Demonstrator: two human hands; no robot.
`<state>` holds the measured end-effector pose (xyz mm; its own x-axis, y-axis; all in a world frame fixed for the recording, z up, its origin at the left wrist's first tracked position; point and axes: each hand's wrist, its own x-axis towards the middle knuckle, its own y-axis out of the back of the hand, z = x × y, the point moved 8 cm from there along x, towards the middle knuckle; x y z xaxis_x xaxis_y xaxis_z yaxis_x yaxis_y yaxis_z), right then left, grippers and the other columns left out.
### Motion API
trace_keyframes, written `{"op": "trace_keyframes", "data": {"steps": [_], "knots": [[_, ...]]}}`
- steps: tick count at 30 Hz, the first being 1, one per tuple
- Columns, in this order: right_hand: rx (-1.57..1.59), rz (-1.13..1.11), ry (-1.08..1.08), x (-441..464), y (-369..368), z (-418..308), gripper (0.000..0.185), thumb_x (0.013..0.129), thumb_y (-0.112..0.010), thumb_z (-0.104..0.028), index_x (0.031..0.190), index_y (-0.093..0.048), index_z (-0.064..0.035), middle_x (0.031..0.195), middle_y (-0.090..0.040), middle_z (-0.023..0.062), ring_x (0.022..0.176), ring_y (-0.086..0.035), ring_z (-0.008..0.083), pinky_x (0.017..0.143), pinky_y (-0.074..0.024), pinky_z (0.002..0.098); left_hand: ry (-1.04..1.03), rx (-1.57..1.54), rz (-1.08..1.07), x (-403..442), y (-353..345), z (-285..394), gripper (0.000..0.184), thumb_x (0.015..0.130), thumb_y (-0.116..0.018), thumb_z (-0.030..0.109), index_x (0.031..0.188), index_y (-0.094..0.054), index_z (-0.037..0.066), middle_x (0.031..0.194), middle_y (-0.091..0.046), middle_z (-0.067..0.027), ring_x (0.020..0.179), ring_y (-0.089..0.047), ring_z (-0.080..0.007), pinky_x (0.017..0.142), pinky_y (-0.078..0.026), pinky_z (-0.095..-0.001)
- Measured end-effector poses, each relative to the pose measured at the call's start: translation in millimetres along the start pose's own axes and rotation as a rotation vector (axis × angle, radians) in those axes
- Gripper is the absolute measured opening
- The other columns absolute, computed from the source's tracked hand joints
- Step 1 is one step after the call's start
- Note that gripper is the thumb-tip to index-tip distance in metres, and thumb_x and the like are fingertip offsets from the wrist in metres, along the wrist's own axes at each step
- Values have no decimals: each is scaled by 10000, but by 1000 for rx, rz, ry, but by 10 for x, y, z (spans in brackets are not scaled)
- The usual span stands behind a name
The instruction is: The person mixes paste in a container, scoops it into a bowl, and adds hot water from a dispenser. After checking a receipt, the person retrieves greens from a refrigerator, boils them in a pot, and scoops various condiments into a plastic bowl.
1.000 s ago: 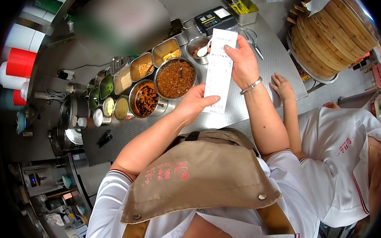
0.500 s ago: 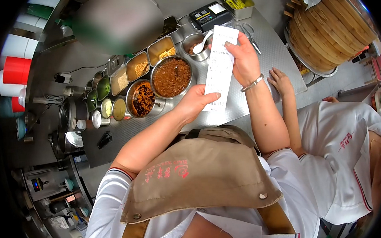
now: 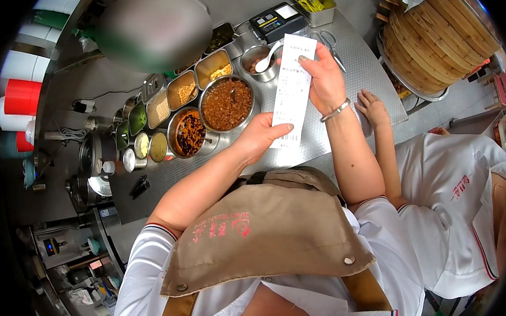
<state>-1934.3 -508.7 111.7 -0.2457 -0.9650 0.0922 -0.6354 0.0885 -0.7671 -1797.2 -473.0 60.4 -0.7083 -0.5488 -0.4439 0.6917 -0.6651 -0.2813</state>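
A long white printed receipt is stretched between my two hands above the metal counter. My left hand pinches its lower end, thumb on top. Near the upper end, my right hand grips the right edge with the thumb on the print; a bracelet circles that wrist. Just left of the receipt stands a steel bowl of brown minced sauce. Beside that bowl is a pot of dark chili oil. A white spoon rests in a small steel pot behind the receipt.
Several trays of toppings line the counter's left part. A black label printer and scissors lie at the back. Stacked bamboo steamers stand at right. A co-worker's hand rests on the counter edge.
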Motion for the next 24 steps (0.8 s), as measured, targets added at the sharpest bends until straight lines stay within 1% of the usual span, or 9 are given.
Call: {"op": "trace_keyframes", "data": {"steps": [4,8,11,14,24], "knots": [[-1,3,-8,7,-9,-9,332,838,-427,15,1161,-352,-5,1076,-540,217,955,-581,324,782,-517,391,12,-11,-11,12,7,-11,184,809,-577,66,982,-592,4,945,-620,-45,846,-571,-106,787,-447,-274],[-1,4,-15,14,-1,-4,331,835,-428,19,1157,-356,-2,1065,-546,213,950,-584,320,784,-516,391,16,-12,1,18,6,-11,180,809,-577,66,978,-595,6,940,-621,-43,844,-571,-105,785,-445,-271],[31,6,15,35,13,-6,298,824,-402,36,1110,-332,-12,933,-584,238,832,-618,317,732,-528,403,19,-8,5,23,7,-14,178,808,-579,68,975,-597,7,937,-622,-43,842,-571,-104,784,-445,-269],[12,-5,-10,18,3,-11,319,833,-430,23,1145,-368,-2,1052,-553,205,940,-589,310,786,-515,389,14,-9,6,29,8,-17,177,809,-579,70,973,-597,6,937,-623,-44,839,-572,-104,783,-445,-268],[27,-18,-2,32,6,-11,313,830,-435,22,1137,-378,-1,1029,-567,207,924,-596,299,782,-514,372,34,-2,12,26,4,-26,186,820,-569,80,987,-589,1,941,-621,-48,831,-573,-107,774,-449,-269]]}}
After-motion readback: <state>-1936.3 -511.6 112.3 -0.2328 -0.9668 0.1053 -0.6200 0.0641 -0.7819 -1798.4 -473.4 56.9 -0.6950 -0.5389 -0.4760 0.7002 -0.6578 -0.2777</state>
